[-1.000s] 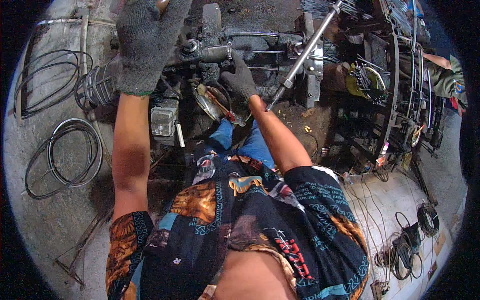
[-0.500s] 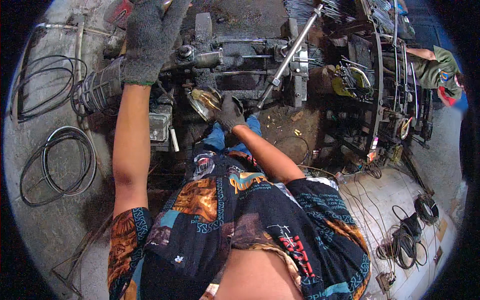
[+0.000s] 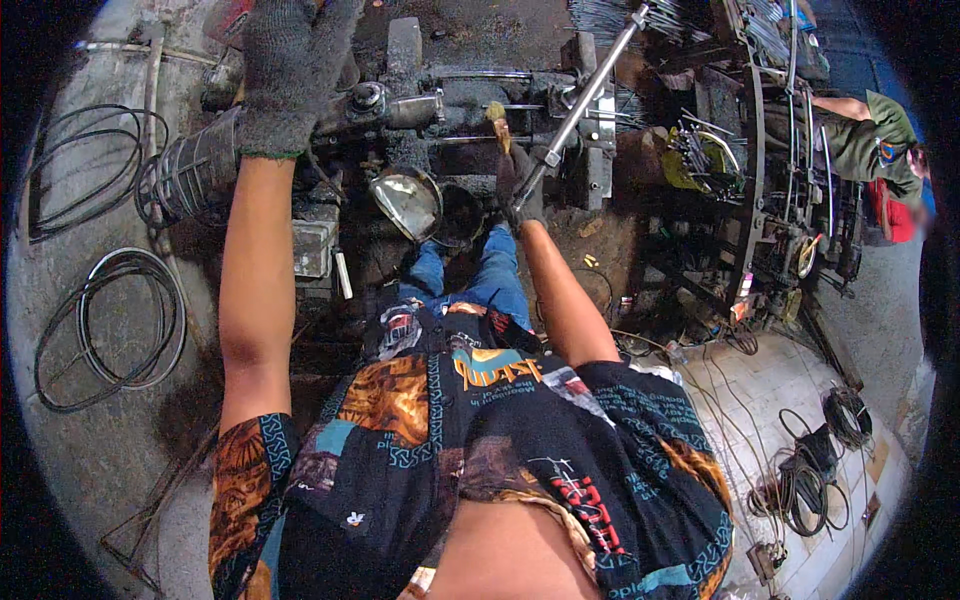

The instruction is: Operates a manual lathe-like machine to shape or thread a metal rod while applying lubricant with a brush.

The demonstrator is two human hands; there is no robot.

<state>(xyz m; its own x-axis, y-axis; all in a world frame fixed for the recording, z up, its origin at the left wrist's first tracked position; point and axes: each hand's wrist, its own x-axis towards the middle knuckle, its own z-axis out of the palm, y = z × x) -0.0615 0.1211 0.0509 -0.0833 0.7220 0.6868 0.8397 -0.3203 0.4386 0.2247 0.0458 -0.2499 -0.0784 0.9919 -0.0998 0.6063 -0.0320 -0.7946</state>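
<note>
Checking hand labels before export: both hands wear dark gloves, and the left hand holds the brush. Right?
Wrong hand: the head view shows the brush in the right hand, not the left hand. Both do wear dark gloves.

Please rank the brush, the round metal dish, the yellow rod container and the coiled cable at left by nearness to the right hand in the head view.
From the right hand:
1. Brush: in its fingers.
2. Round metal dish: just left.
3. Yellow rod container: farther, rightward.
4. Coiled cable: far left, on the floor.
</note>
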